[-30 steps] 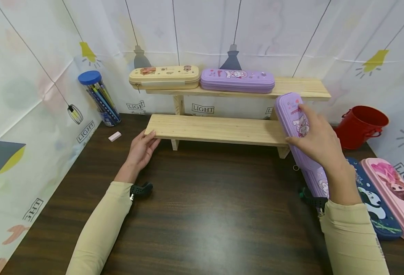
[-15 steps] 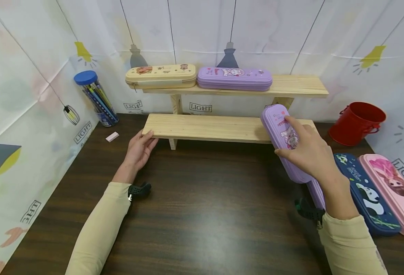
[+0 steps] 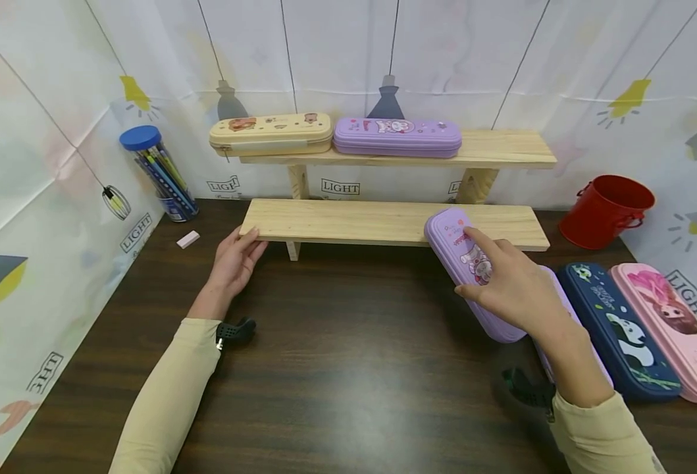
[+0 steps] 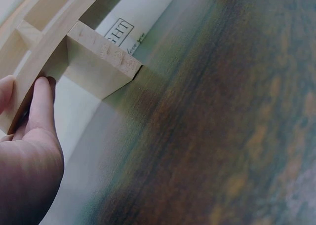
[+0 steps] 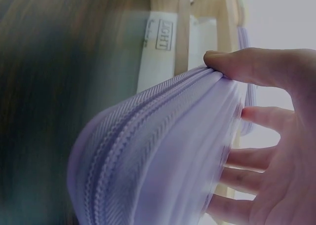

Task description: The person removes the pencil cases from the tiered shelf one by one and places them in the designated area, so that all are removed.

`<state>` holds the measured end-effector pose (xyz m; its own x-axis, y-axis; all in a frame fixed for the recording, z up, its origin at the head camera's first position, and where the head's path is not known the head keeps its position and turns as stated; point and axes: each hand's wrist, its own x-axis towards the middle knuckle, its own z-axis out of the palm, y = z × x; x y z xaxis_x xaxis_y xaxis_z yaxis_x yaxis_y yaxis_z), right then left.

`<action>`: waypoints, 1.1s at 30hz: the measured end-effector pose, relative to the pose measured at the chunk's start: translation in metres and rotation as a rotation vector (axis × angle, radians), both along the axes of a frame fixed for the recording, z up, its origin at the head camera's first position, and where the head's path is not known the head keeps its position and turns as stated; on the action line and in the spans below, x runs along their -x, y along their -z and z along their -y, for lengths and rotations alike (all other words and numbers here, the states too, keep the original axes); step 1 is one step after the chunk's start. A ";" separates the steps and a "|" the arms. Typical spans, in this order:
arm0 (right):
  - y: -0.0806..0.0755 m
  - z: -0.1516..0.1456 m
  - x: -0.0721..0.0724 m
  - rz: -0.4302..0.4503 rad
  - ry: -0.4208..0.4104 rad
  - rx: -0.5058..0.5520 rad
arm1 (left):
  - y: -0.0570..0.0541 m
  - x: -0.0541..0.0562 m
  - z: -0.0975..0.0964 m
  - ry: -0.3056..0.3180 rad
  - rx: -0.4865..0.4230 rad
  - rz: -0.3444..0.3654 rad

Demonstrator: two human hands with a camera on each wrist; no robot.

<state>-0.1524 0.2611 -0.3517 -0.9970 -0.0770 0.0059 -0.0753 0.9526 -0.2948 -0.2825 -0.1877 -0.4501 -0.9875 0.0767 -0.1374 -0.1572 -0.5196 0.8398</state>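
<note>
My right hand grips a lilac zip pencil case by its long sides. In the right wrist view its zipper edge shows, thumb on one side and fingers on the other. The case is tilted, its far end overlapping the front edge of the lower wooden shelf. With my left hand I hold that shelf's left end, thumb above and fingers beneath, as the left wrist view shows. On the upper shelf, a cream pencil case and another lilac case lie end to end.
Right of my right hand, a lilac case, partly hidden, lies beside a navy panda case and a pink case. Behind them stands a red bucket. A pencil tub and small eraser are at the left.
My right hand has carried the lilac case leftward and closer to me, from the lower shelf's right end. My left hand keeps its place on the shelf. The head view has shifted slightly.
</note>
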 end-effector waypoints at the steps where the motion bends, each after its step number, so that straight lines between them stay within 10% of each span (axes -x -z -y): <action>1: 0.001 0.002 -0.001 0.002 -0.006 -0.003 | 0.000 0.000 0.000 0.002 0.004 -0.001; 33: 0.035 0.026 -0.024 0.157 -0.160 -0.082 | 0.001 -0.001 0.000 0.014 0.003 0.000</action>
<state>-0.1287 0.2348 -0.3863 -0.9602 -0.2282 -0.1614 -0.1869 0.9535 -0.2365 -0.2810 -0.1872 -0.4508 -0.9864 0.0897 -0.1379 -0.1644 -0.5146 0.8415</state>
